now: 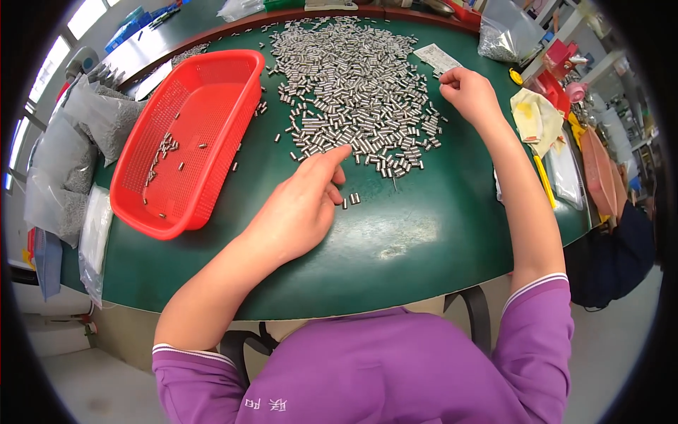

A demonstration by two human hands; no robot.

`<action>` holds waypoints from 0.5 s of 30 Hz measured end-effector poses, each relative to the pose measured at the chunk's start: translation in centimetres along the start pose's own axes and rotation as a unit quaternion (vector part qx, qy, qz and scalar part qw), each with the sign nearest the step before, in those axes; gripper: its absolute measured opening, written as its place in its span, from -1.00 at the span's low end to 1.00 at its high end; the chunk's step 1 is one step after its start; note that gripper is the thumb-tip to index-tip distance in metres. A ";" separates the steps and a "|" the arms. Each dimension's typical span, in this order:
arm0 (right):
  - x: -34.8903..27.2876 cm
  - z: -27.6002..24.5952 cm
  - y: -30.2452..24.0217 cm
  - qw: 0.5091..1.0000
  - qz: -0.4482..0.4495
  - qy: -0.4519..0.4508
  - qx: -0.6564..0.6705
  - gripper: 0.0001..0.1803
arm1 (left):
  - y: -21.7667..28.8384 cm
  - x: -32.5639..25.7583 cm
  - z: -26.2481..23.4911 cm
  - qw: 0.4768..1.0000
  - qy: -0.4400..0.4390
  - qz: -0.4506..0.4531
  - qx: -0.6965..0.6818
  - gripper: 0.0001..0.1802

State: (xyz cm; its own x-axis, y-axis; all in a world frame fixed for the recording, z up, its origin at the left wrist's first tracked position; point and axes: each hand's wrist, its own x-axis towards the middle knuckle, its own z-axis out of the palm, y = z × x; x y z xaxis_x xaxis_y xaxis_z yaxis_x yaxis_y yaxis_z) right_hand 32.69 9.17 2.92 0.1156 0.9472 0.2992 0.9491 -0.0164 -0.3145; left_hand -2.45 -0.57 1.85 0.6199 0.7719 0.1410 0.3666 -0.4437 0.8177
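Observation:
A large heap of small shiny metal cylinders (346,78) spreads over the green table, thinning out toward me. At the near left edge of the heap is my left hand (300,205), palm down. Its index finger stretches out to the nearest cylinders, the other fingers bend loosely, and it holds nothing that I can see. A few loose cylinders (354,198) lie just beside its fingers. My right hand (467,93) is at the heap's right side, fingers curled into a pinch; what they hold, if anything, is hidden. Just beyond it lies a printed paper slip (436,56).
A red plastic basket (244,92) with some cylinders inside stands on the left. Behind it are clear bags of metal parts (106,116). To the right lie a pale stained glove (533,116), a yellow-handled tool (544,180) and another bag of parts (505,35). The table's edge (353,316) curves before me.

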 end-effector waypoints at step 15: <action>-12.8 0.4 -13.2 0.944 -0.262 -0.093 0.177 -0.85 | 0.0 -0.5 0.5 0.999 0.016 -0.045 -0.015 -0.23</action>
State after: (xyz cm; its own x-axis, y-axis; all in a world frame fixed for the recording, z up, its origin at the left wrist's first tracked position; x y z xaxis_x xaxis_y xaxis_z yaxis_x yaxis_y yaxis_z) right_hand 18.60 -2.62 2.83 -0.4269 0.8359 0.3451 0.7002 0.5470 -0.4587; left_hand -2.44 -1.20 1.55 0.5634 0.8219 0.0840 0.3976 -0.3588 0.8445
